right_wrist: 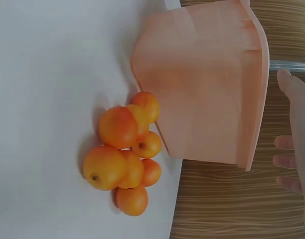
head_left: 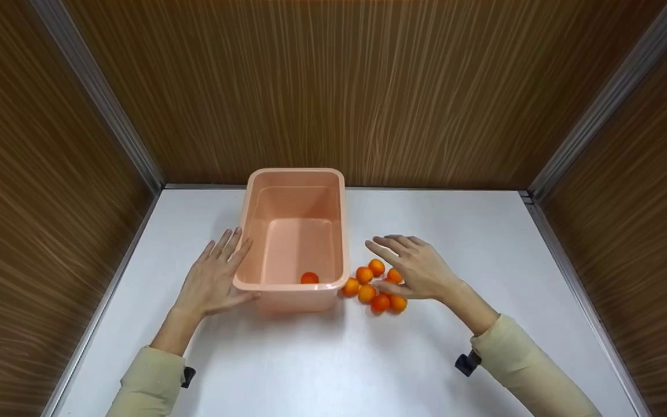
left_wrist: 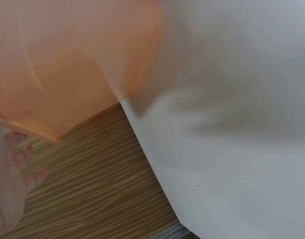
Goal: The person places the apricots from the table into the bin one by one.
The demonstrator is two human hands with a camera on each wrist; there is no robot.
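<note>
A pink plastic tub (head_left: 342, 231) stands on the white table (head_left: 310, 370) with one small orange fruit (head_left: 309, 278) inside near its front wall. My left hand (head_left: 215, 278) lies flat against the tub's left side (left_wrist: 68, 64), fingers straight, thumb by the front corner. A cluster of several small orange fruits (head_left: 375, 286) lies just right of the tub. My right hand (head_left: 414, 266) hovers over that cluster with fingers extended, holding nothing. In the right wrist view the fruits (right_wrist: 125, 154) sit beside the tub's wall (right_wrist: 202, 89), with the fingertips (right_wrist: 292, 124) at the right edge.
Wood-grain walls (head_left: 368, 87) enclose the table on three sides, with metal corner strips (head_left: 600, 104). Bare white tabletop stretches in front of the tub and to the right of the fruits.
</note>
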